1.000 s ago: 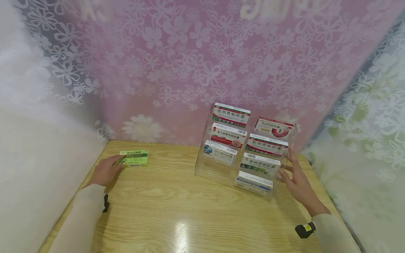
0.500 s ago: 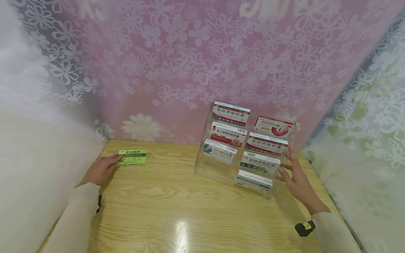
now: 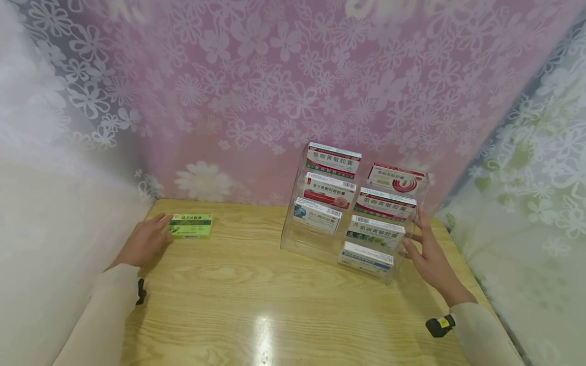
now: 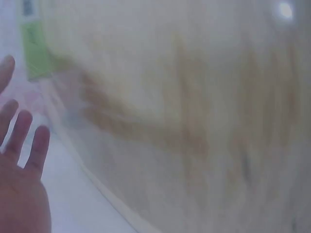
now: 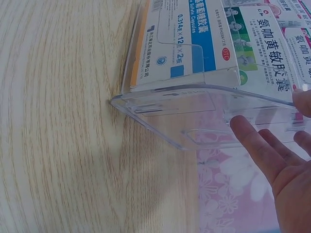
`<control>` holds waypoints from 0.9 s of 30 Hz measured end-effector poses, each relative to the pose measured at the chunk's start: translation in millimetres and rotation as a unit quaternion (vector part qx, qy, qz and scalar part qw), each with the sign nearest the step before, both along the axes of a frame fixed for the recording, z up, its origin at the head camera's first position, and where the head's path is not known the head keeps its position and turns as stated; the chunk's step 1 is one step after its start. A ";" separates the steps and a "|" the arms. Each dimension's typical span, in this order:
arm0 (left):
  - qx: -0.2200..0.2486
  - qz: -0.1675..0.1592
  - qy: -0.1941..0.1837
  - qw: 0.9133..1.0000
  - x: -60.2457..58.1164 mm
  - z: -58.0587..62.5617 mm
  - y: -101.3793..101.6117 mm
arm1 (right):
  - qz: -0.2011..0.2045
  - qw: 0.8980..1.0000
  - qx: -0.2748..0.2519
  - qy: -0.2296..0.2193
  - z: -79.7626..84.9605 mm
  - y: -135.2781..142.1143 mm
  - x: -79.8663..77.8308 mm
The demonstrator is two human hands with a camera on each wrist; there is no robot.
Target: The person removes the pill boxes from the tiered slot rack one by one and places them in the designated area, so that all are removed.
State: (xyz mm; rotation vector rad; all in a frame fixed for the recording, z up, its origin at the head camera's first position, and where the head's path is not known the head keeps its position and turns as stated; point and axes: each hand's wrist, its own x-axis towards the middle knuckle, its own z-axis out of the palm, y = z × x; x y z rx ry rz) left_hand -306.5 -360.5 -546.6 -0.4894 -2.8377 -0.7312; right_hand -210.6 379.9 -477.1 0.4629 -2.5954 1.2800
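The green box (image 3: 191,226) lies at the far left of the table (image 3: 215,310). The left hand (image 3: 142,241) is right beside it, fingers loose, gripping nothing. The right hand (image 3: 432,262) rests straight fingers on the clear rack's (image 3: 304,241) right side. Picking up the box seems the step; next probably needs a gentle pinch.

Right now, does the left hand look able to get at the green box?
Probably yes: the left hand is just beside the left end of the green box, and nothing seems to stand between them. The clear rack is apart, to the right.
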 end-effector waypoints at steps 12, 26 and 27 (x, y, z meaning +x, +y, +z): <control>0.071 -0.049 0.054 0.995 -9.5 51.4 130.3 | 0.002 1.000 -0.011 0.017 -3.4 -0.4 -2.9; 0.077 -0.209 0.012 0.975 14.7 67.9 281.5 | 0.004 1.000 -0.018 0.022 -2.8 -1.1 -2.8; 0.080 -0.217 0.005 0.973 16.4 69.0 291.2 | 0.004 1.000 -0.017 0.024 -2.5 -0.4 -2.9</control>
